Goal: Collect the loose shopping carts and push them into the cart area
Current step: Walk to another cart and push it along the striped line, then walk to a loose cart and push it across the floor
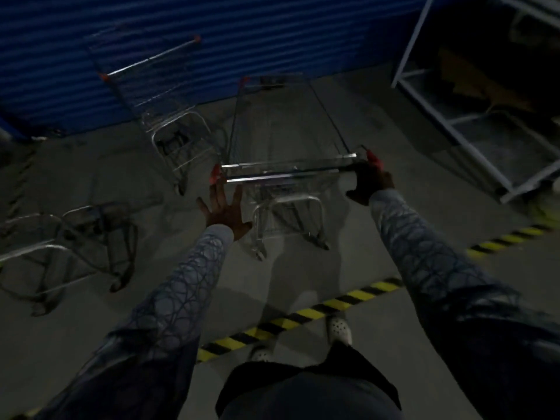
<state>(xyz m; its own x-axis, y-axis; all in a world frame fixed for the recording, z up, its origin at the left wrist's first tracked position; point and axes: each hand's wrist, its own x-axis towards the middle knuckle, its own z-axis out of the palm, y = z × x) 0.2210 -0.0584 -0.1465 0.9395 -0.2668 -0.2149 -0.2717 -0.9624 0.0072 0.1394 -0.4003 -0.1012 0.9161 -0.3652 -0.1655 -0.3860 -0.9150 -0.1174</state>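
A wire shopping cart (pixel 285 122) stands straight ahead of me, its chrome handle bar (pixel 285 174) with red end caps nearest me. My right hand (pixel 368 183) grips the right end of that bar. My left hand (pixel 225 209) is spread with straight fingers just below the bar's left end, fingertips close to it. A second cart (pixel 157 95) with orange handle caps stands to the left by the blue wall. The frame of a third cart (pixel 72 247) shows at the far left.
A blue corrugated wall (pixel 212 31) closes off the far side. A white metal rack (pixel 472 110) stands at the right. A yellow-and-black hazard stripe (pixel 303 313) crosses the concrete floor near my feet.
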